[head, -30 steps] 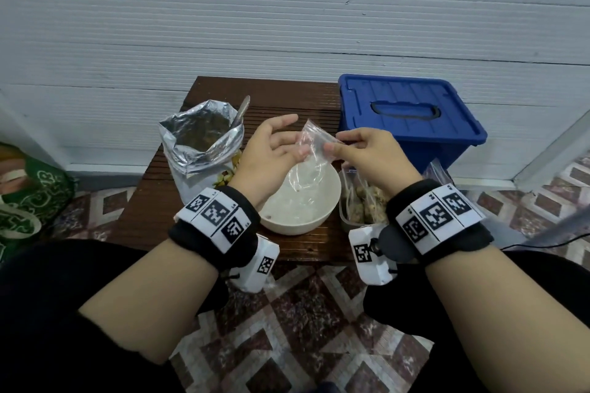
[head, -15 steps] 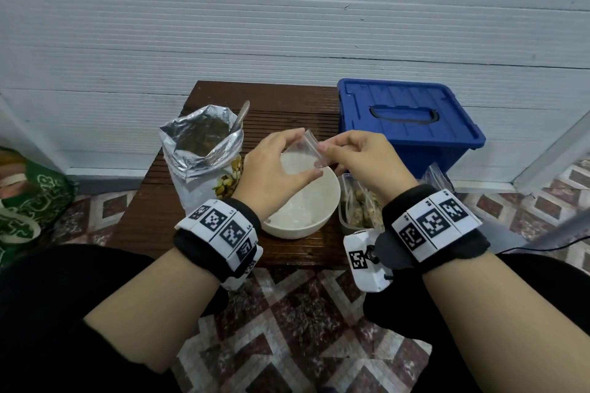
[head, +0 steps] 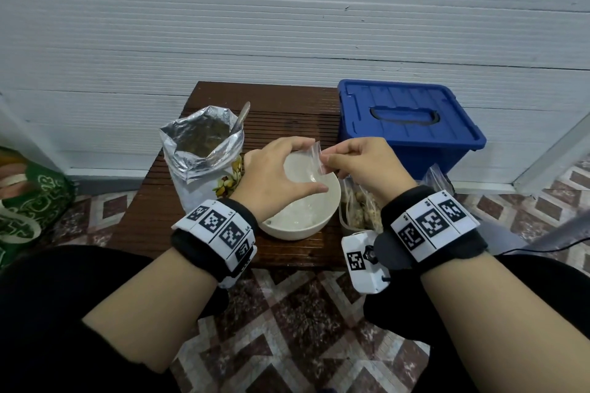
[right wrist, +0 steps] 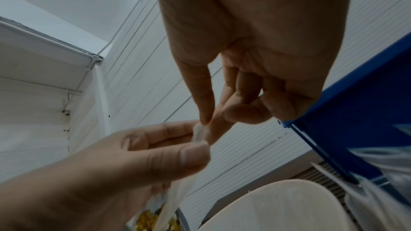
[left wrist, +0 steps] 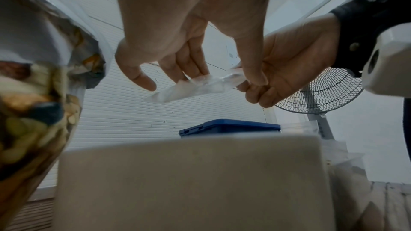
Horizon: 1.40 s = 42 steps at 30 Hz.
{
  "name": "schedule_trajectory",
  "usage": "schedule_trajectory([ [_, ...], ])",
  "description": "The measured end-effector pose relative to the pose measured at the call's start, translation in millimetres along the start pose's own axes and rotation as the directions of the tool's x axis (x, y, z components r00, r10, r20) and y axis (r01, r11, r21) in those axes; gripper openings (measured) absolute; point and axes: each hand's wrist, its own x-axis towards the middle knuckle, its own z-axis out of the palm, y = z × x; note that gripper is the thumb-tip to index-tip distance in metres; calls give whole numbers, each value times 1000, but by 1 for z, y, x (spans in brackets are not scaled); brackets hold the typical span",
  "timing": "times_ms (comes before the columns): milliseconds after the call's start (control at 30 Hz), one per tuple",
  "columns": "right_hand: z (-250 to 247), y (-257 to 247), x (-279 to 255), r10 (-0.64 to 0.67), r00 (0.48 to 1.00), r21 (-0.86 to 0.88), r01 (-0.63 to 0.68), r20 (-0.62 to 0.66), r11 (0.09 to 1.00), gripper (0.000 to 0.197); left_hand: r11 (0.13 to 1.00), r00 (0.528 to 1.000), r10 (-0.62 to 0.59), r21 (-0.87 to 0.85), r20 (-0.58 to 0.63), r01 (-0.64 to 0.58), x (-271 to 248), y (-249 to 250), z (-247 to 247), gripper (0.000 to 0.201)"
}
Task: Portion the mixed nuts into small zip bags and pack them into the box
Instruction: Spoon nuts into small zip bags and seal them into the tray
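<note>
Both hands hold one small clear zip bag (head: 311,163) above the white bowl (head: 300,226). My left hand (head: 281,175) pinches the bag's left side between thumb and fingers (left wrist: 198,69). My right hand (head: 360,163) pinches its right edge with thumb and forefinger (right wrist: 206,111). The bag (left wrist: 195,85) looks empty. An open foil bag of mixed nuts (head: 204,163) with a spoon (head: 242,115) in it stands left of the bowl. The blue box (head: 408,124) with its lid on sits at the right.
Filled zip bags of nuts (head: 364,210) lie right of the bowl on the dark wooden table (head: 153,217). A green cloth bag (head: 28,201) rests on the tiled floor at left. A standing fan (left wrist: 322,94) shows in the left wrist view.
My left hand went from open fingers beside the bag to a pinch on it. Both hands have risen slightly with the bag, which now stretches between them.
</note>
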Motion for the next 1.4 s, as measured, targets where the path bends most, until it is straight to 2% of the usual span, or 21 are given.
schedule_trajectory([
  [133,0,2,1,-2,1000,-2,2,-5,1000,6,999,997,-6,-33,-73,3,1,0,-2,47],
  [233,-1,2,2,10,999,26,-9,-39,1000,8,997,995,-30,-71,-99,23,1,0,-4,39],
  [433,-3,-1,4,89,994,149,-78,-69,986,23,985,991,-43,-170,-130,20,3,9,-16,37],
  [633,1,-3,10,113,993,214,-104,-33,971,27,980,955,-33,-199,-294,-27,5,27,-64,40],
  [800,17,-17,22,23,1000,165,-21,-13,986,23,990,899,-86,-142,-429,27,9,13,-112,45],
  [933,40,-37,35,-35,999,174,35,-2,984,24,986,865,-160,-37,-476,163,10,-14,-135,43],
  [1000,53,-47,43,-81,997,117,81,-6,990,30,970,856,-209,8,-473,242,8,-30,-140,43],
  [1100,72,-59,51,-141,990,19,141,4,990,44,949,866,-258,57,-429,311,6,-47,-140,44],
  [1267,97,-66,55,-246,969,-102,243,-16,965,22,945,885,-297,22,-357,326,6,-58,-138,39],
  [1400,108,-69,52,-361,932,-228,356,19,906,17,946,892,-300,13,-338,323,7,-62,-139,41],
])
